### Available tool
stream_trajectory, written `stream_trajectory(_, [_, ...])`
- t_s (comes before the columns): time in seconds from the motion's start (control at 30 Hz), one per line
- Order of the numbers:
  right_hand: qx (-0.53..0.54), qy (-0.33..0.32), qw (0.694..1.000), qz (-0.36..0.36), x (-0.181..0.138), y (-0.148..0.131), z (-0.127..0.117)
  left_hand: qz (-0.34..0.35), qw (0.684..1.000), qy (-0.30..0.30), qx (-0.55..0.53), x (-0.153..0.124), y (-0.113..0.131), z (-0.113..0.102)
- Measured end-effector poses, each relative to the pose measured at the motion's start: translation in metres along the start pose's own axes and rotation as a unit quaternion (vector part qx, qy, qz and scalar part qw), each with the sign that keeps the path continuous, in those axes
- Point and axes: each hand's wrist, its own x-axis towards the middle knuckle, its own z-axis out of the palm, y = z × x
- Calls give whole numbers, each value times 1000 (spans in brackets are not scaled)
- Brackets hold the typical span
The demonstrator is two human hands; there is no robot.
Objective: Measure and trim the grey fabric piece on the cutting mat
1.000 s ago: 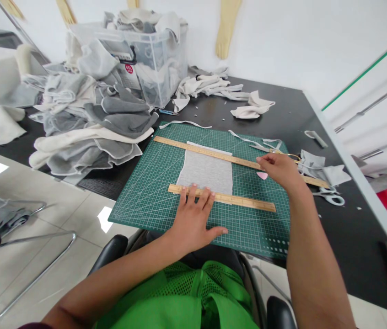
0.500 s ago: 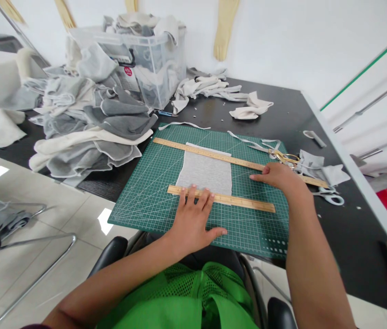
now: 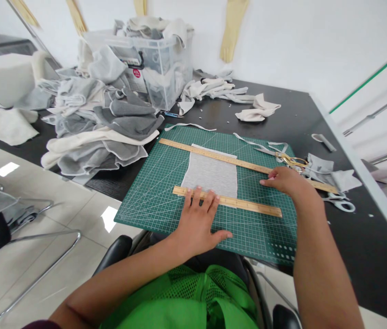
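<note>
Squarish pale-grey knit cloth (image 3: 212, 173) lies at twelve o'clock. The left hand (image 3: 196, 224), fingers spread on a straight tan wooden ruler (image 3: 251, 205), should press evenly. Right hand (image 3: 287, 182), one o'clock: fingers curled, any pinch unclear.

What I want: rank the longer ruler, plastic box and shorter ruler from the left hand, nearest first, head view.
1. Shorter ruler: touched by the left hand.
2. Longer ruler: farther forward, crossing the cloth.
3. Plastic box: farthest, back left.
</note>
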Motion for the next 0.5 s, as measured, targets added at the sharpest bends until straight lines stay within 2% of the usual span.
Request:
stream_trajectory(0.13, [-12, -20, 1000, -16, -3, -1, -8, 1, 1000, -2, -2, 0, 0, -1])
stream_trajectory(0.23, [23, -34, 995, -92, -8, -14, -13, 1, 1000, -3, -4, -1, 0, -2])
stream_trajectory(0.37, [155, 12, 964, -216, -22, -62, -4, 1, 1000, 5, -6, -1, -1, -1])
stream_trajectory(0.5, [329, -21, 902, -281, -43, -116, 20, 0, 1000, 7, -5, -1, 0, -1])
